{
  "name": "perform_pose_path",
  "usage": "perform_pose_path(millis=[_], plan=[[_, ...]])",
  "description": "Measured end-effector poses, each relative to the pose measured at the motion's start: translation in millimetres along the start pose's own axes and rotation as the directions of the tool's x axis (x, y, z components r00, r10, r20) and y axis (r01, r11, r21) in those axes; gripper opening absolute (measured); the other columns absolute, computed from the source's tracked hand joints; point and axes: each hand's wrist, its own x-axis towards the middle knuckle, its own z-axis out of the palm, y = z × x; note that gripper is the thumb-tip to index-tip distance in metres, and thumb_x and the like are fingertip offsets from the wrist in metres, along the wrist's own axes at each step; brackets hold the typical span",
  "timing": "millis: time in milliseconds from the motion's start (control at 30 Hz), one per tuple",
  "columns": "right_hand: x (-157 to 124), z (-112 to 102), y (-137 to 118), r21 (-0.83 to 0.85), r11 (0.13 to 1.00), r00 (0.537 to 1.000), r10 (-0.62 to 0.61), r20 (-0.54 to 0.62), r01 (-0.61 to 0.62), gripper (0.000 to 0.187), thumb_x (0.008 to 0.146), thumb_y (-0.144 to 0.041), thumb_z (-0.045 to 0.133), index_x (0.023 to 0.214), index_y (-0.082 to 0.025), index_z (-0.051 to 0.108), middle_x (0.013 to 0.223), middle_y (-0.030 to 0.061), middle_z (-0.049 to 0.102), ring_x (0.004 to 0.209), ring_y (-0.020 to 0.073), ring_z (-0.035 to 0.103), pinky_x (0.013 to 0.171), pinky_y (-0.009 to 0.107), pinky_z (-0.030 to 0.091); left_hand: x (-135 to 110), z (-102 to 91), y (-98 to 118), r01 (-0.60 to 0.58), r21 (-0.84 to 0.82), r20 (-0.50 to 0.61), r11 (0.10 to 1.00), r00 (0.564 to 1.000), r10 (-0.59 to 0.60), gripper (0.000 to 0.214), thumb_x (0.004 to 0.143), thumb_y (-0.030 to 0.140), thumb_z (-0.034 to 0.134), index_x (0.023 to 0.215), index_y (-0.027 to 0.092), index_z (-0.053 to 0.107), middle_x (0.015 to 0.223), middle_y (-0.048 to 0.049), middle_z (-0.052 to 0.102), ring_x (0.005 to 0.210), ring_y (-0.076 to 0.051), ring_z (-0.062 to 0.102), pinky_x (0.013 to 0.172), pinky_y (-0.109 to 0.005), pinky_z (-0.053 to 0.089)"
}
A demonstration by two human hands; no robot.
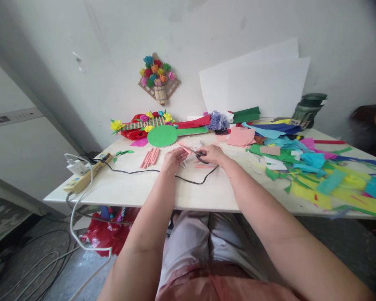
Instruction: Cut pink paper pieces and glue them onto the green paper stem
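My right hand (212, 154) is closed round the handles of a pair of scissors (201, 154), whose blades point left. Between the blades and my left hand (176, 157) is a small piece of pink paper (184, 146), pinched in the left fingers. Left of my hands lies a bundle of pink paper rolls (150, 157). Under my right hand another pink strip (204, 166) rests on the table. Behind my hands is a green paper disc (162, 136) with a long green strip to its right.
Coloured paper scraps (313, 163) cover the right of the white table (138, 192). A black cord (194, 182) runs across it from the power strip (89, 172). A green bottle (309, 109) stands at the back right. Paper flowers (150, 121) lie at the back left.
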Motion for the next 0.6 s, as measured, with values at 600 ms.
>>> perform_pose_path(millis=[600], plan=[[0.3, 0.2, -2.0, 0.025, 1.0, 1.0, -0.007, -0.005, 0.007, 0.029, 0.066, -0.042, 0.066, 0.09, -0.025, 0.071, 0.065, -0.0035, 0.063, 0.062, 0.0122, 0.056, 0.054, 0.021, 0.033, -3.3, 4.0, 0.0, 0.013, -0.007, 0.012, 1.0, 1.0, -0.013, 0.011, 0.066, 0.009, 0.062, 0.077, 0.01, 0.063, 0.069, -0.0067, 0.069, 0.062, -0.014, 0.066, 0.066, -0.026, 0.052]])
